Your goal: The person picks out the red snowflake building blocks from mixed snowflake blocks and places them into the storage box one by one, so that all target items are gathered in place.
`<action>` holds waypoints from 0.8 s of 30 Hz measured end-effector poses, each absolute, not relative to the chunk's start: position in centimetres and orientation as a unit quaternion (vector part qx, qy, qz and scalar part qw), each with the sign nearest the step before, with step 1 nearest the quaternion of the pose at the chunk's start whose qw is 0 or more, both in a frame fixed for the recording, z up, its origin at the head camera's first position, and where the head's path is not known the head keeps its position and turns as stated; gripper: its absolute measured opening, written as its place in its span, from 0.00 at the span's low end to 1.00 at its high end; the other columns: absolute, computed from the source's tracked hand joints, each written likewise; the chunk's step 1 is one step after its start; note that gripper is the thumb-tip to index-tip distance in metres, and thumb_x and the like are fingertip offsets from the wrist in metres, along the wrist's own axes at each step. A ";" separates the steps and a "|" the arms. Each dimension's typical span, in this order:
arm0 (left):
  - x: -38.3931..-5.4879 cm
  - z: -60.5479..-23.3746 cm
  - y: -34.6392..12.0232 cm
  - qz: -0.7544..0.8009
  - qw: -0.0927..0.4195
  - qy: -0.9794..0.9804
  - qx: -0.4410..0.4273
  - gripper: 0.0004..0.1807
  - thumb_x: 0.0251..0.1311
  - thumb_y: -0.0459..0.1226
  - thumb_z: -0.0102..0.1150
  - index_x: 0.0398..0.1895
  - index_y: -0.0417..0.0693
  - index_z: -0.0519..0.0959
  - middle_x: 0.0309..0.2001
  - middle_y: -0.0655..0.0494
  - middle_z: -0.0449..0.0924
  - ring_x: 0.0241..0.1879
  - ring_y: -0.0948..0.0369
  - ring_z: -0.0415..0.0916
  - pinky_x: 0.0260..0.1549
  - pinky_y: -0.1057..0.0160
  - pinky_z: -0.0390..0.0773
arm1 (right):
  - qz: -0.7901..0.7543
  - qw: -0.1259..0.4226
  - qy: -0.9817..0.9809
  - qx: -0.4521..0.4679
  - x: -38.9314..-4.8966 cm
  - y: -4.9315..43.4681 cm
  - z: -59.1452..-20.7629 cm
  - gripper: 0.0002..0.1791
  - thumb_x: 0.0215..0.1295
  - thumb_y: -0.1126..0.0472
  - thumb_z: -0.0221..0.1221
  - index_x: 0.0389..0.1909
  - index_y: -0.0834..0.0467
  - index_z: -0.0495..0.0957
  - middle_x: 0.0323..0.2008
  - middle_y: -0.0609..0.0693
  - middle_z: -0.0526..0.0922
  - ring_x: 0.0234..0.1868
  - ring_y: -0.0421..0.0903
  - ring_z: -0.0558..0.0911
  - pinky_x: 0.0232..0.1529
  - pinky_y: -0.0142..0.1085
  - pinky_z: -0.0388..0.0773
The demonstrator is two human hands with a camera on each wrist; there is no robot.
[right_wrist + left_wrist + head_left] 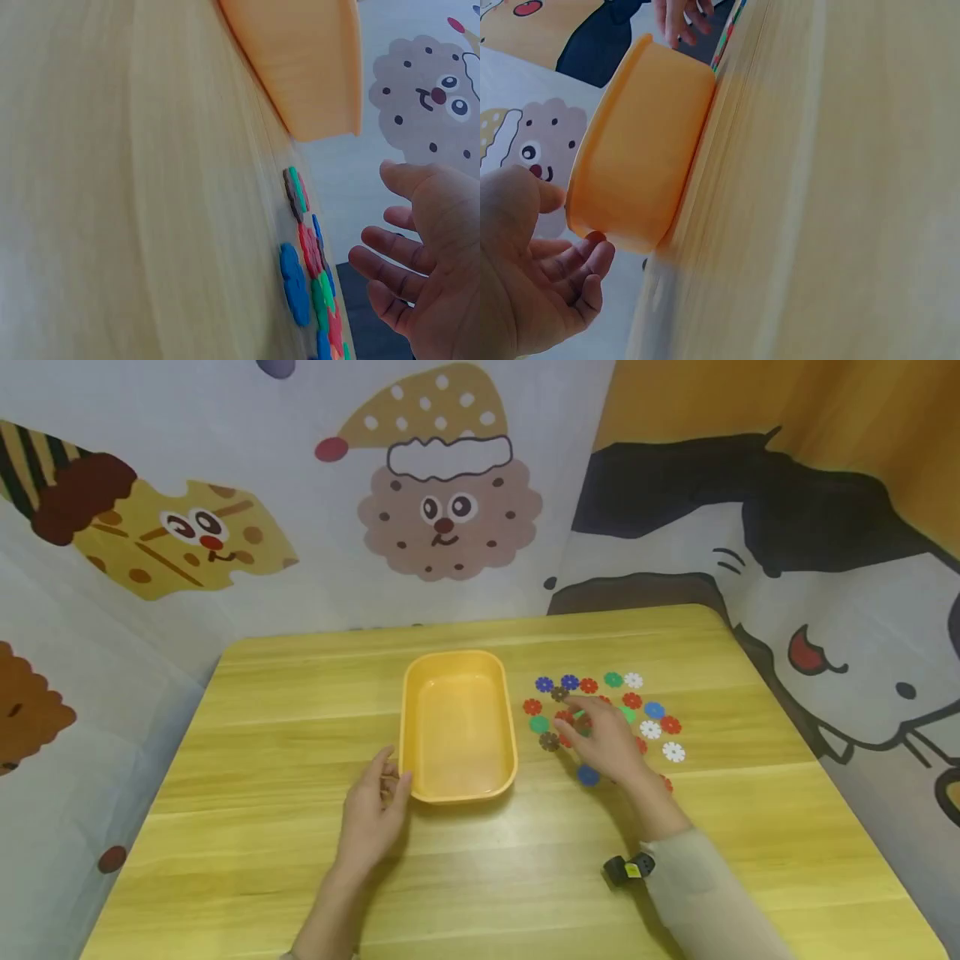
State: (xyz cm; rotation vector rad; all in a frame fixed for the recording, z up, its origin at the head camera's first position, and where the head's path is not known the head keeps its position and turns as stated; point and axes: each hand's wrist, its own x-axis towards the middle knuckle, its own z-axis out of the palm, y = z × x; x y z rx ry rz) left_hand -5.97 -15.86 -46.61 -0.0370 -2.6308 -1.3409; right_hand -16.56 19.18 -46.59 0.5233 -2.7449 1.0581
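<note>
Across the wood-grain worktop [285, 718], a yellow tray [458, 735] sits near the middle, with small flower-shaped discs [650, 729] in red, blue, green, white and brown scattered flat to its right. Beside the tray's near left corner rests the left hand [371, 818], fingers loosely bent and thumb at the rim; how firmly they touch is hard to tell. Above the discs hangs the right hand [609, 745], thumb and fingers well apart, holding nothing. One blue disc [588, 775] lies nearer the person.
</note>
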 end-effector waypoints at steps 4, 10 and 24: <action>-6.1 -46.8 -15.5 -0.473 0.071 -0.878 0.004 0.29 0.71 0.36 0.60 0.69 0.30 0.67 0.39 0.48 0.82 0.31 0.60 0.76 0.33 0.65 0.80 | 0.359 0.090 -0.911 0.182 -16.9 18.7 -46.9 0.23 0.67 0.57 0.67 0.57 0.67 0.79 0.46 0.62 0.85 0.38 0.55 0.85 0.41 0.50 0.84; -6.2 -46.7 -15.3 -0.487 0.068 -0.870 0.010 0.26 0.71 0.35 0.60 0.67 0.30 0.70 0.34 0.50 0.81 0.30 0.60 0.76 0.31 0.67 0.80 | 0.362 0.089 -0.912 0.174 -17.9 17.9 -47.2 0.23 0.67 0.57 0.67 0.57 0.67 0.79 0.46 0.62 0.85 0.36 0.52 0.86 0.37 0.45 0.85; -6.1 -46.6 -15.4 -0.483 0.074 -0.872 0.013 0.24 0.70 0.33 0.61 0.65 0.29 0.72 0.33 0.51 0.82 0.31 0.60 0.77 0.33 0.66 0.81 | 0.315 0.006 -0.942 0.119 -20.3 16.0 -47.8 0.26 0.69 0.49 0.65 0.60 0.61 0.79 0.48 0.57 0.84 0.45 0.54 0.82 0.47 0.50 0.82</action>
